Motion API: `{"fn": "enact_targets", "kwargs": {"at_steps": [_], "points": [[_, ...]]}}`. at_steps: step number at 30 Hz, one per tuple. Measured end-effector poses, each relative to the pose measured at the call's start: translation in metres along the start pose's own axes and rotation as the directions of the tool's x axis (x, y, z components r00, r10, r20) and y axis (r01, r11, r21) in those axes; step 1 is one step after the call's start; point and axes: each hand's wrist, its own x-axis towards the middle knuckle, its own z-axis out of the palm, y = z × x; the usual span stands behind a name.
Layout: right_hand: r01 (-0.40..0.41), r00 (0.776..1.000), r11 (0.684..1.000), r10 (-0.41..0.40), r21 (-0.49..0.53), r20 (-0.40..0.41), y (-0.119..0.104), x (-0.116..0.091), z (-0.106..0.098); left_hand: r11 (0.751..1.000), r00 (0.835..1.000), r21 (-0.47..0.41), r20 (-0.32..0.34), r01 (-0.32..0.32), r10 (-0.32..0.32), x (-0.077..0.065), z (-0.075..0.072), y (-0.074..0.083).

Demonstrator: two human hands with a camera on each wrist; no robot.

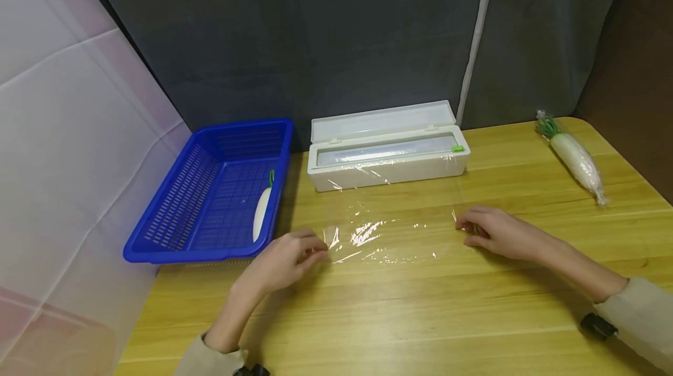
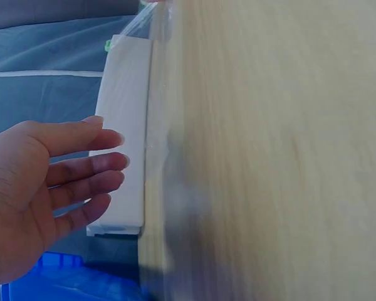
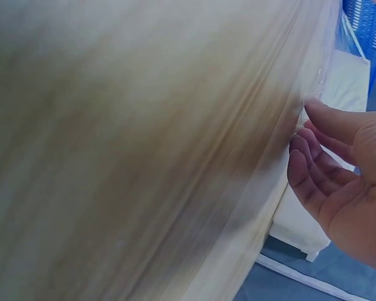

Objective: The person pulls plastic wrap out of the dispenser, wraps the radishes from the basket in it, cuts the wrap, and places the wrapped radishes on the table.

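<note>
A sheet of clear plastic wrap (image 1: 365, 235) stretches from the white wrap dispenser (image 1: 389, 171) toward the person over the wooden table. At its near left corner is the left hand (image 1: 286, 259), fingers loosely bent and spread apart in the left wrist view; no film shows clearly between them. The right hand (image 1: 494, 233) pinches the wrap's right edge between thumb and fingertips, seen also in the right wrist view, where the film runs up from the thumb (image 3: 329, 119). The dispenser's lid (image 1: 384, 121) stands raised, with a green slider (image 1: 458, 148) at its right end.
A blue plastic basket (image 1: 158, 252) at the left holds a white radish (image 1: 260, 215) with a green top. One wrapped radish (image 1: 575, 160) lies at the far right of the table (image 1: 394, 317). Dark grey fabric (image 1: 315, 37) hangs behind.
</note>
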Motion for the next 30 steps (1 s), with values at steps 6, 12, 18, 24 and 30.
{"fn": "enact_targets", "kwargs": {"at_steps": [6, 12, 18, 24, 30], "points": [[0.015, 1.000, 1.000, -0.015, 0.016, -0.006, 0.002, -0.001, 0.000, 0.999, 0.998, -0.031, -0.065, 0.011, -0.013, 0.005, -0.007, 0.005], [0.013, 1.000, 0.999, -0.013, 0.034, 0.002, 0.004, 0.001, -0.001, 0.994, 0.985, -0.110, -0.170, 0.001, -0.019, 0.007, -0.015, 0.007], [0.016, 1.000, 0.999, -0.016, 0.039, 0.004, 0.005, 0.002, 0.000, 0.988, 0.942, -0.135, -0.335, -0.070, 0.021, 0.010, -0.026, 0.000], [-0.006, 1.000, 0.997, 0.006, 0.079, 0.007, 0.009, 0.004, 0.000, 0.985, 0.860, -0.130, -0.509, -0.113, 0.031, 0.011, -0.034, -0.015], [-0.022, 1.000, 0.993, 0.021, 0.120, 0.018, 0.011, 0.004, -0.001, 0.980, 0.789, -0.166, -0.614, -0.112, -0.014, 0.010, -0.041, -0.024]]}}
